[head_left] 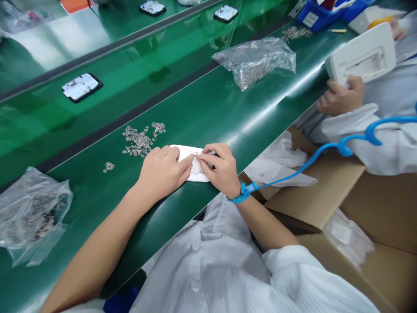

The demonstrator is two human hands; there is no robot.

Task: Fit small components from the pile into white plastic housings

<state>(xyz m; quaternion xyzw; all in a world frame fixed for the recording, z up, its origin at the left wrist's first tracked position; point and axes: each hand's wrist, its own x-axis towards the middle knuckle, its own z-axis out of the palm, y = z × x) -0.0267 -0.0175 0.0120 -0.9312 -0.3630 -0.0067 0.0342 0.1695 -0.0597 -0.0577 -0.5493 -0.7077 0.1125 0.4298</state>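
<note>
A white plastic cover (183, 152) with rounded corners lies on the green work surface in front of me, a shallow recess in its middle. My left hand (164, 171) is closed over the cover's left side, its index finger pressing beside the recess. From the right, my right hand (221, 167) reaches over the cover with thumb and fingers pinched at the recess; whatever is between the fingertips is too small to make out. A blue wrist strap (241, 193) circles my right wrist. Just beyond my left hand lies a loose pile of small shiny pieces (140, 141).
Plastic bags of small parts lie at the left (35, 213) and farther along the bench (257, 61). Circuit-board units (82, 87) sit on the green conveyor strip. A co-worker's hand (345, 93) holds a white housing (365, 56). Below right stands an open cardboard box (312, 195), crossed by a blue cord (293, 174).
</note>
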